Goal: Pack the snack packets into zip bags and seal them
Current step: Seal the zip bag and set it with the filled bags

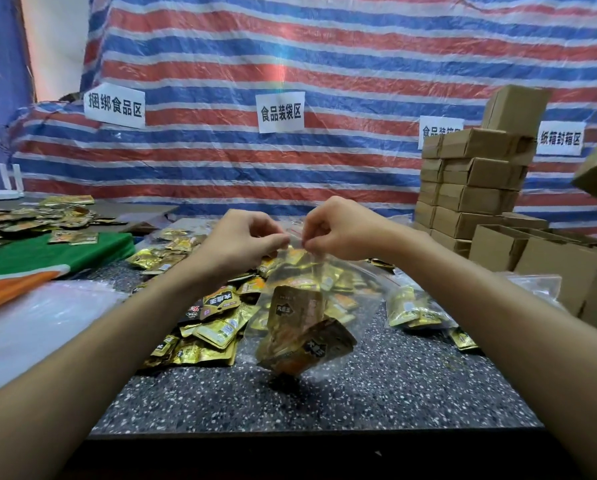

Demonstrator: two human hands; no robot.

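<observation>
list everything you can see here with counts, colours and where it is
zip bag: one, clear, held up mid-view, partly filled
snack packets: many, gold and black, heaped centre left; more far left
filled bags: at least one, clear, lying at right
boxes: many, brown, stacked right
tarp: one, red-blue-white stripes, behind
signs: four, white, on the tarp
cloth: one, green and orange, left
table: one, dark speckled, underneath
left hand: one, pinching the zip bag's top edge
right hand: one, pinching the same edge
</observation>
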